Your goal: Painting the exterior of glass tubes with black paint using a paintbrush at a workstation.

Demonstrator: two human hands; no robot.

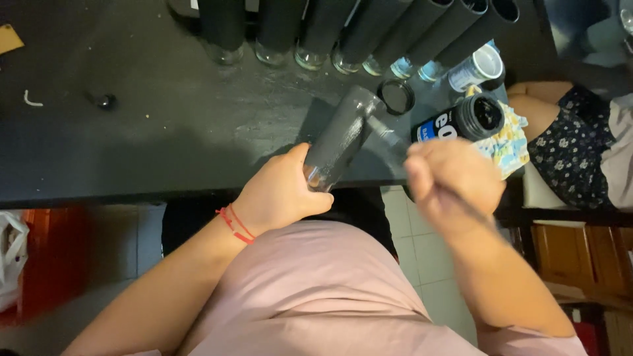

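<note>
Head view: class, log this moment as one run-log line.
left hand: grips black-painted glass bottle | right hand: holds brush, blurred | open paint jar beside | painted bottles row behind

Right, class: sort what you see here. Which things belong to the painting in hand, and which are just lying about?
In use:
- left hand gripping the black-coated glass
- right hand holding a brush, blurred
- open paint jar
- jar lid
- patterned cloth

Lying about:
- row of black-coated glasses
- small round black thing
- white scrap
- black table

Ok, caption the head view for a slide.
Left hand holds a black-coated glass while the blurred right hand brushes it.
</note>
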